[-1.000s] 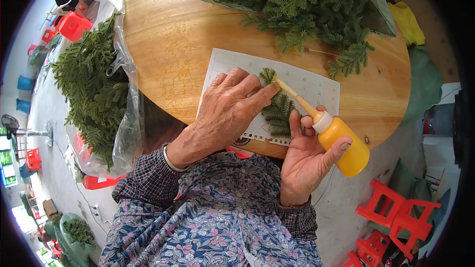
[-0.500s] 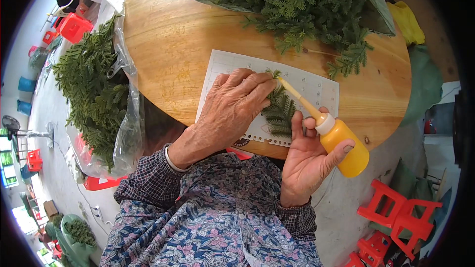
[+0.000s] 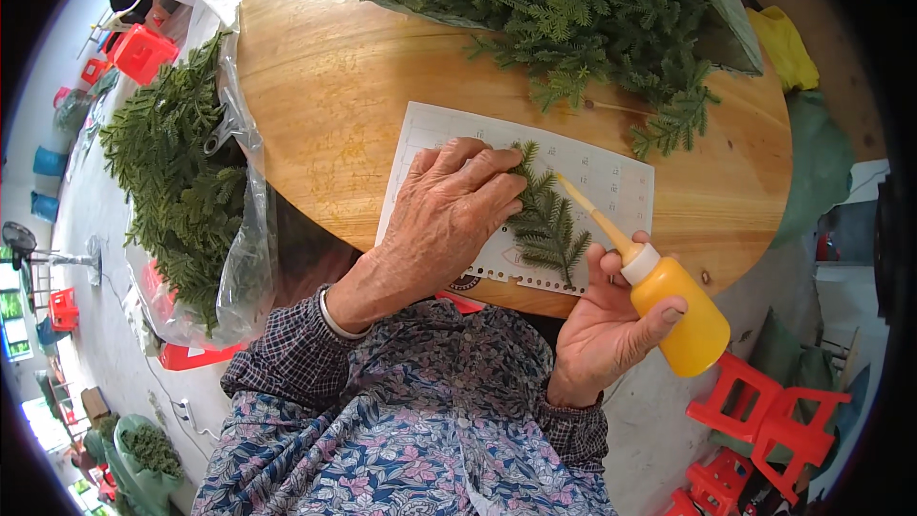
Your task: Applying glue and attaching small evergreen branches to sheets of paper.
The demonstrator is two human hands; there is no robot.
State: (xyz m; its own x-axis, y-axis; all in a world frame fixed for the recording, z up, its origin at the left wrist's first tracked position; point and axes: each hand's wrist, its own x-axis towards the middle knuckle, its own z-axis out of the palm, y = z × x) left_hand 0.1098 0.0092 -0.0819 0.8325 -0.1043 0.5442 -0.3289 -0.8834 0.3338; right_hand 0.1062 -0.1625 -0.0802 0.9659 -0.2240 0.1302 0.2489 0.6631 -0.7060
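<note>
Nozzle of yellow squeeze bottle now drawn back down and right from tip of green sprig, just apart; more sprig shows. Likely means contact there is paused. Right hand grips bottle. Left hand touches sprig's upper left side; whether pinching, cannot tell. Sprig lies on printed sheet on wooden counter. No label visible on bottle; sheet's grid print too small to read.
</note>
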